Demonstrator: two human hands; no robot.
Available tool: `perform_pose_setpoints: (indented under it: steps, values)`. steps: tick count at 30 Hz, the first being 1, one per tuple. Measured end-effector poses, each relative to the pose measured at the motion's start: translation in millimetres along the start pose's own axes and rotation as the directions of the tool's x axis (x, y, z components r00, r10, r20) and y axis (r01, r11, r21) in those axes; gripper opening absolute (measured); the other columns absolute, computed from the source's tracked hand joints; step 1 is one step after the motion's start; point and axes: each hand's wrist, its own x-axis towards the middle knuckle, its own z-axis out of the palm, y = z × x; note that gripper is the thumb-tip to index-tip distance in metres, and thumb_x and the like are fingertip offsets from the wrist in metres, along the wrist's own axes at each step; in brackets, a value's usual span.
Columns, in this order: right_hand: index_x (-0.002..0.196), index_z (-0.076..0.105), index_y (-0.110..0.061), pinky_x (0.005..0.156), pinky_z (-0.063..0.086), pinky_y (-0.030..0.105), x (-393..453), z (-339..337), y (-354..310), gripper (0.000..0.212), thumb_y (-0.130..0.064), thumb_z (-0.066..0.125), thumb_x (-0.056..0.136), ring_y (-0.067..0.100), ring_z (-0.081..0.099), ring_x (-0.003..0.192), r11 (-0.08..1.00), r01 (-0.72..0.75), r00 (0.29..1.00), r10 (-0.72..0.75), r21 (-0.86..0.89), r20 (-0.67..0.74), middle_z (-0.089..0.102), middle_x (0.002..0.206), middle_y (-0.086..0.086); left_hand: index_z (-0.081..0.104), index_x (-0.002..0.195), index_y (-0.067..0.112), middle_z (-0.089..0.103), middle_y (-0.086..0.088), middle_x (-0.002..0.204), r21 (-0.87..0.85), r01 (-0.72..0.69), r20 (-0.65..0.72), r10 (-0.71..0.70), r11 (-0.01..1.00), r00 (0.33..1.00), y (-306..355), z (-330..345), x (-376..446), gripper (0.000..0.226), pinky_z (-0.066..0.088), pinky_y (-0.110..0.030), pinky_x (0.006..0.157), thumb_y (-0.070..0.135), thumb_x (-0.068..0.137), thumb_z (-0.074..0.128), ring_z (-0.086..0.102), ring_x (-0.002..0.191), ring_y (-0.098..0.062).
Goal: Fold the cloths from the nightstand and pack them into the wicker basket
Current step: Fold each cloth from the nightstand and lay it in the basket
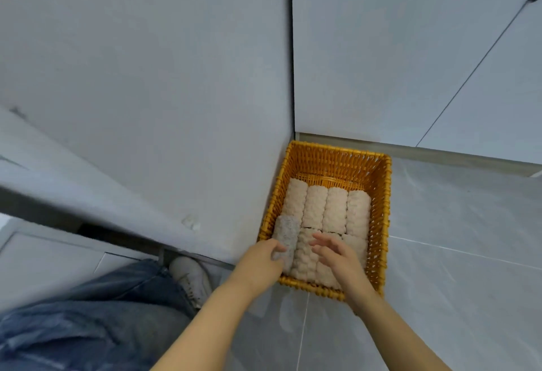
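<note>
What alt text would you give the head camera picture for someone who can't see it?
Two bare hands reach into an orange wicker basket on a grey tiled floor: the left hand grips a grey rolled cloth at the basket's left edge, while the right hand hovers open over rows of pinkish rolled cloths.

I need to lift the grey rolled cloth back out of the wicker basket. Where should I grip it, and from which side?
Probably from above, pinching across the roll's far half. The grey rolled cloth lies lengthwise against the wicker basket left wall, with pink rolled cloths tight on its other side, so only its top is open. The left hand already holds its near end; the right hand hovers open over the pink rolls.
</note>
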Motion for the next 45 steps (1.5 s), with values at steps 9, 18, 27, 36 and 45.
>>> perform_pose_setpoints:
  steps: [9, 18, 27, 36, 45]
  values:
    - [0.110, 0.068, -0.014, 0.094, 0.051, 0.032, -94.5, 18.7, -101.2, 0.022, -0.006, 0.058, 0.092, 0.015, 0.066, 0.104, 0.948, 0.319, 0.942, -0.318, 0.012, 0.107, 0.073, 0.105, -0.001, 0.066, 0.098, 0.031, 0.067, 0.018, 0.099, -0.342, -0.303, -0.367, 0.171, 0.890, 0.914, 43.8, -55.0, -128.7, 0.020, 0.042, -0.001, 0.074, 0.014, 0.096, 0.055, 0.058, 0.088, 0.014]
    - [0.113, 0.066, -0.020, 0.087, 0.054, 0.027, -170.3, 94.1, -155.6, 0.028, -0.004, 0.063, 0.090, 0.011, 0.064, 0.099, 0.759, 0.639, 0.731, -0.550, -0.124, 0.403, 0.070, 0.106, -0.005, 0.068, 0.100, 0.031, 0.071, 0.021, 0.101, -0.393, -0.559, -0.746, 0.103, 0.730, 0.658, 9.4, -109.2, -229.6, 0.026, 0.046, -0.008, 0.087, 0.008, 0.094, 0.059, 0.063, 0.100, 0.007]
    - [0.109, 0.068, -0.025, 0.086, 0.049, 0.015, -196.6, 211.0, -190.6, 0.024, -0.010, 0.063, 0.092, 0.003, 0.061, 0.103, 0.540, 0.833, 0.461, -0.551, -0.124, 0.696, 0.067, 0.106, -0.018, 0.069, 0.099, 0.030, 0.070, 0.023, 0.101, -0.367, -0.578, -0.891, -0.097, 0.729, 0.444, -65.3, -152.2, -295.6, 0.027, 0.049, -0.011, 0.084, 0.005, 0.092, 0.060, 0.063, 0.098, 0.006]
    - [0.103, 0.070, -0.022, 0.083, 0.048, 0.015, -176.3, 324.2, -211.4, 0.020, -0.008, 0.064, 0.091, 0.004, 0.061, 0.101, 0.459, 0.887, 0.307, -0.516, -0.044, 0.800, 0.066, 0.107, -0.010, 0.064, 0.109, 0.034, 0.058, 0.027, 0.106, -0.194, -0.163, -0.952, -0.146, 0.967, 0.270, -142.0, -192.6, -308.5, 0.023, 0.044, -0.018, 0.091, 0.024, 0.088, 0.068, 0.055, 0.102, 0.006]
    - [0.094, 0.069, -0.032, 0.085, 0.053, 0.030, -142.7, 404.7, -213.0, 0.025, -0.009, 0.062, 0.089, 0.003, 0.061, 0.096, 0.411, 0.910, 0.276, -0.510, -0.050, 0.815, 0.066, 0.106, -0.013, 0.068, 0.105, 0.022, 0.053, 0.010, 0.101, -0.158, 0.069, -0.938, -0.172, 0.985, 0.301, -174.3, -205.5, -257.2, 0.025, 0.029, -0.012, 0.077, 0.035, 0.084, 0.072, 0.047, 0.099, -0.008]
